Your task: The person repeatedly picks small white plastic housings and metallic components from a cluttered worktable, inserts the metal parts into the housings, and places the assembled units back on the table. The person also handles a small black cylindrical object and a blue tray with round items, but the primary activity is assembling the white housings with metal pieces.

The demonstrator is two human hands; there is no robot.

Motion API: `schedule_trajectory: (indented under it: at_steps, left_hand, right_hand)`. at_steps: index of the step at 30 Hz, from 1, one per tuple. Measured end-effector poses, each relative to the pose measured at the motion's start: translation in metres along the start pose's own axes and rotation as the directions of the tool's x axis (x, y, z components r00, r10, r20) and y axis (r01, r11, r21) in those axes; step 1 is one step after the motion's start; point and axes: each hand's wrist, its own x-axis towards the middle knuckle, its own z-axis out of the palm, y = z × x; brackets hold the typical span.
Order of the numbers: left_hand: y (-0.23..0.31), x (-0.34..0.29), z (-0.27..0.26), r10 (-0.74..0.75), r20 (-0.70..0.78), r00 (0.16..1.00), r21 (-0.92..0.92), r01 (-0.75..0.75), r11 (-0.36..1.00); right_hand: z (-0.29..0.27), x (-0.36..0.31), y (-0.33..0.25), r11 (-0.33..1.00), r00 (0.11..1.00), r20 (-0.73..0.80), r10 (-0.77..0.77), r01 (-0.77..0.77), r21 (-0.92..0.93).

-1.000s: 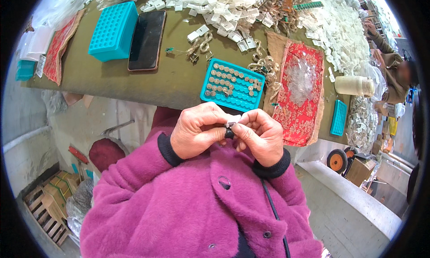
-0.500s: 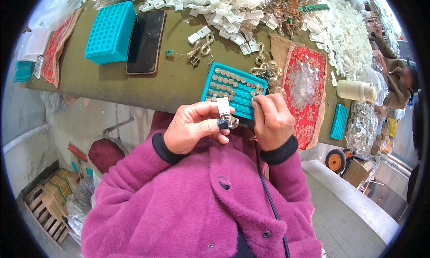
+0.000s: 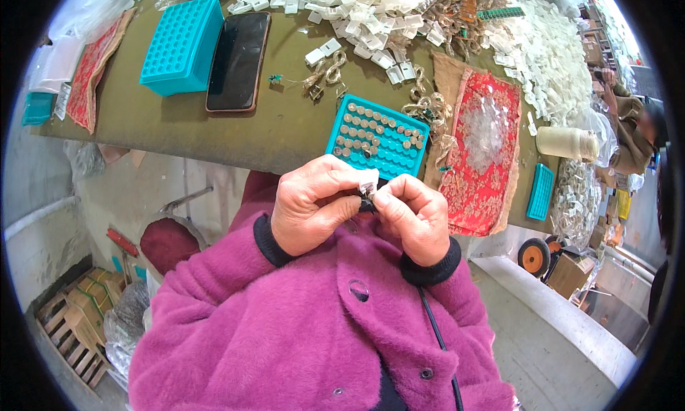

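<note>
My left hand [image 3: 308, 205] pinches a small white plastic case [image 3: 367, 181] with a dark part under it, just in front of the tray. Against that piece, thumb and fingers of my right hand [image 3: 417, 215] are pressed together; what they grip is hidden by the fingertips. Beyond both hands lies a turquoise tray [image 3: 389, 158] with rows of round pockets. Many pockets hold small silvery discs [image 3: 362, 124] that look like button cells, while several in the middle and front right are bare.
White plastic cases [image 3: 371, 18] are heaped at the back, beside tangled wires [image 3: 429, 104]. A phone [image 3: 239, 61] leans by a turquoise block of trays [image 3: 182, 47]. On the right are a red patterned cloth [image 3: 485, 190], a white jar [image 3: 567, 143] and another person [image 3: 635, 136].
My right hand has left the tray's right side and come over to the piece in my left hand. The white case has turned and is now mostly covered by fingers.
</note>
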Motion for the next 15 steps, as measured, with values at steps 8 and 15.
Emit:
schedule_trajectory:
  at_steps: [8, 15]
  left_hand:
    - [0.007, 0.0, 0.001, -0.053, 0.056, 0.997, -0.172, 0.062, 0.983]
    - [0.011, -0.005, 0.002, -0.379, 0.241, 0.893, -0.548, 0.448, 0.706]
  right_hand:
    - [-0.006, -0.006, 0.006, 0.981, 0.988, 0.099, 0.116, -0.13, 0.142]
    - [0.005, -0.006, 0.016, 0.816, 0.845, -0.13, -0.518, 0.444, -0.371]
